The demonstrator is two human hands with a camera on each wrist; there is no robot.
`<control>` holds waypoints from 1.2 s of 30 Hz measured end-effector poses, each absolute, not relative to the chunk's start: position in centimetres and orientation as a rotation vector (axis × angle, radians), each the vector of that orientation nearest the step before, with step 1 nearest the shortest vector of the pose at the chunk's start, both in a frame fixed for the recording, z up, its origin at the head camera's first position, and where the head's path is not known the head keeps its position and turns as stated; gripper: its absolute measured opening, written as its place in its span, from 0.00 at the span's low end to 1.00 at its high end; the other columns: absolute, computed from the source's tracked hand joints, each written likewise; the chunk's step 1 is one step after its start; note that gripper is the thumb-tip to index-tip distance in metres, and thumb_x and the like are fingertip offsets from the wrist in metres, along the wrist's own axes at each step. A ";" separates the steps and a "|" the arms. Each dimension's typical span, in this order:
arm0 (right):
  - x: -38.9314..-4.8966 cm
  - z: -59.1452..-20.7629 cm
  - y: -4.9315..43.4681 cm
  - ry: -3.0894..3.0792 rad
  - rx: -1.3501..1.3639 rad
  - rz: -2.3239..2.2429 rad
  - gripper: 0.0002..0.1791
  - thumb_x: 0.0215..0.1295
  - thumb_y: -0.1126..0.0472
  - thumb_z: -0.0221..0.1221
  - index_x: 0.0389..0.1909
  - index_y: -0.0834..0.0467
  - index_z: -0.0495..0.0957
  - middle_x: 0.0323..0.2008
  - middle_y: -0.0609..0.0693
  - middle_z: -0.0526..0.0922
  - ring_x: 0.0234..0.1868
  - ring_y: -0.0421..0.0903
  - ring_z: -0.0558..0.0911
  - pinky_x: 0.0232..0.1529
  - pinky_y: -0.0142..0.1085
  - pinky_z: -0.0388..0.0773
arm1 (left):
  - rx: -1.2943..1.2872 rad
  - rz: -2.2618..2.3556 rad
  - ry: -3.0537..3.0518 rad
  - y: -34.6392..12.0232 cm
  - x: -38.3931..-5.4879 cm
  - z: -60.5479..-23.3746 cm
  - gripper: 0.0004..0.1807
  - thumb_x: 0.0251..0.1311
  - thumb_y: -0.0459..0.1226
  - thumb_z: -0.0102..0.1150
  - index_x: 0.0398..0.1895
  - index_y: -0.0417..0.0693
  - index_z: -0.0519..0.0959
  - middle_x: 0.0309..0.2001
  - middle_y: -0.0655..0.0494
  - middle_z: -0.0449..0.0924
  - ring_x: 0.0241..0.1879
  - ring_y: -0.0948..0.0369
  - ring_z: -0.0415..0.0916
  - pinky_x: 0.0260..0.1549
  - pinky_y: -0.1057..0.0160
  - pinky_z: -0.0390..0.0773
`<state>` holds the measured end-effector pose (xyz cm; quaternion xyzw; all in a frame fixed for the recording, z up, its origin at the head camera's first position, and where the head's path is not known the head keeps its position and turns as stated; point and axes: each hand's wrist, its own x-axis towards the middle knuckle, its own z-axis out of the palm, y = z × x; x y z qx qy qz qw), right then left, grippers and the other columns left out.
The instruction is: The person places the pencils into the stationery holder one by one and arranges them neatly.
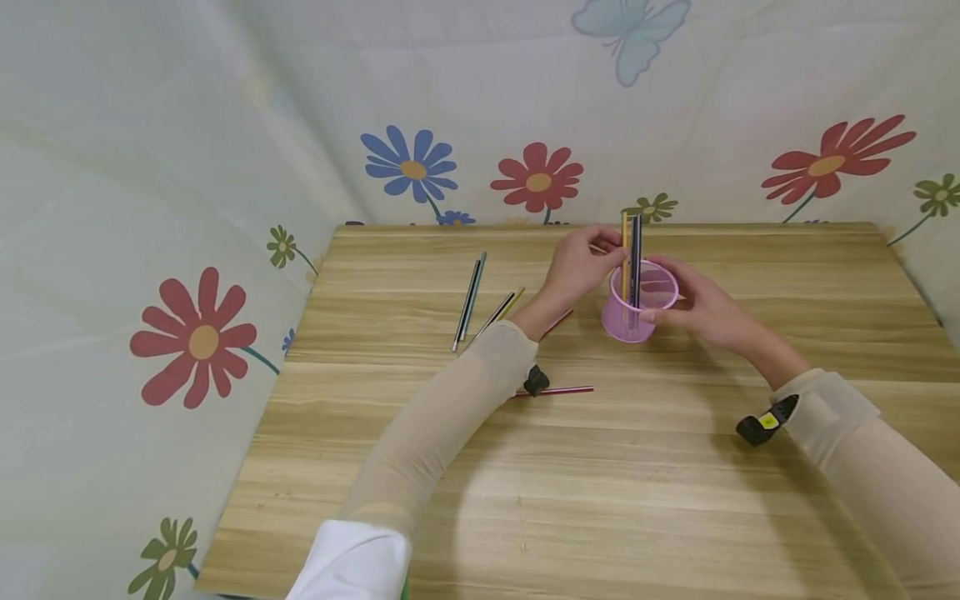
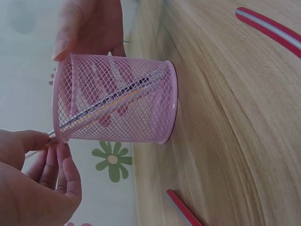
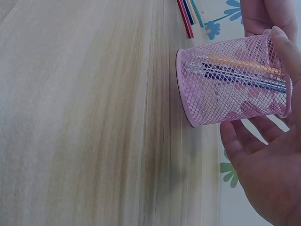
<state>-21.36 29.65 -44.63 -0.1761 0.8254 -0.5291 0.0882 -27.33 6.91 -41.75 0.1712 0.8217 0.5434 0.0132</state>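
Observation:
A pink mesh pencil cup point(image 1: 618, 323) stands upright near the back of the table. My right hand point(image 1: 703, 307) holds it from the right, thumb at the rim point(image 3: 282, 33) and fingers round the far side. Inside lean a yellow pencil point(image 1: 625, 237) and dark pencils point(image 1: 637, 250), their lower ends visible through the mesh point(image 2: 113, 99). At the cup's left rim, my left hand point(image 1: 576, 267) pinches the yellow pencil between thumb and fingers. In the left wrist view, those fingertips point(image 2: 40, 139) are right at the rim.
Left of the cup on the wooden table point(image 1: 675, 500) lie a dark pencil point(image 1: 466, 307), a teal pencil point(image 1: 474, 292), a black pencil point(image 1: 497, 312) and a yellow pencil point(image 1: 515, 301). One red pencil point(image 1: 558, 321) is partly behind the left wrist; another red pencil point(image 1: 570, 390) lies nearer. A flowered curtain point(image 1: 465, 108) borders the table.

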 end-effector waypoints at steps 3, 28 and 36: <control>-21.4 -44.6 29.7 2.452 -0.517 -1.576 0.44 0.67 0.69 0.70 0.81 0.56 0.60 0.70 0.62 0.74 0.69 0.60 0.74 0.66 0.45 0.78 | 0.517 1.676 2.567 7.0 -27.4 -41.7 0.09 0.69 0.38 0.70 0.47 0.45 0.85 0.41 0.57 0.85 0.41 0.65 0.82 0.40 0.73 0.80; -21.4 -44.4 30.0 2.449 -0.542 -1.547 0.44 0.69 0.65 0.70 0.81 0.55 0.59 0.71 0.61 0.72 0.70 0.62 0.73 0.68 0.57 0.73 | 0.547 1.664 2.500 7.5 -27.5 -42.3 0.09 0.70 0.37 0.70 0.48 0.45 0.85 0.42 0.57 0.86 0.42 0.65 0.82 0.44 0.73 0.80; -21.6 -44.7 30.1 2.450 -0.545 -1.552 0.44 0.69 0.66 0.70 0.81 0.55 0.59 0.71 0.61 0.73 0.69 0.61 0.74 0.67 0.58 0.74 | 0.592 1.626 2.462 6.7 -27.2 -42.1 0.13 0.70 0.40 0.70 0.51 0.44 0.83 0.46 0.56 0.86 0.47 0.64 0.82 0.47 0.73 0.80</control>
